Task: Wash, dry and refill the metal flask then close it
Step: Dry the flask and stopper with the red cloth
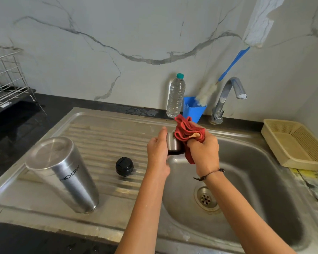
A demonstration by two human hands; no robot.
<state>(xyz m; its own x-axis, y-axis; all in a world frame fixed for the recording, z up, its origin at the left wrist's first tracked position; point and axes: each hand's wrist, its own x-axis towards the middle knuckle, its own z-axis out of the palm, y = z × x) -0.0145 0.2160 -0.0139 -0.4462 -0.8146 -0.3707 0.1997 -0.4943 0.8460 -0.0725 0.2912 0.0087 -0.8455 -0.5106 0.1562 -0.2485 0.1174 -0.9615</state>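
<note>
The steel flask (62, 173) stands upside down on the ribbed drainboard (103, 136), at the left. Its black inner stopper (124, 166) lies on the drainboard to the right of it. My left hand (158, 154) grips the flask's steel cup lid (173, 143) above the sink's left rim. My right hand (204, 151) holds a red cloth (186, 133) bunched against the lid's far side. A clear plastic water bottle (176, 96) with a teal cap stands at the back by the wall.
The steel sink basin (255, 180) with its drain (206, 198) lies below my hands. A chrome tap (228, 96) rises behind it, beside a blue holder (193, 109) with a bottle brush. A beige plastic basket (297, 143) sits right; a wire dish rack (6, 79) far left.
</note>
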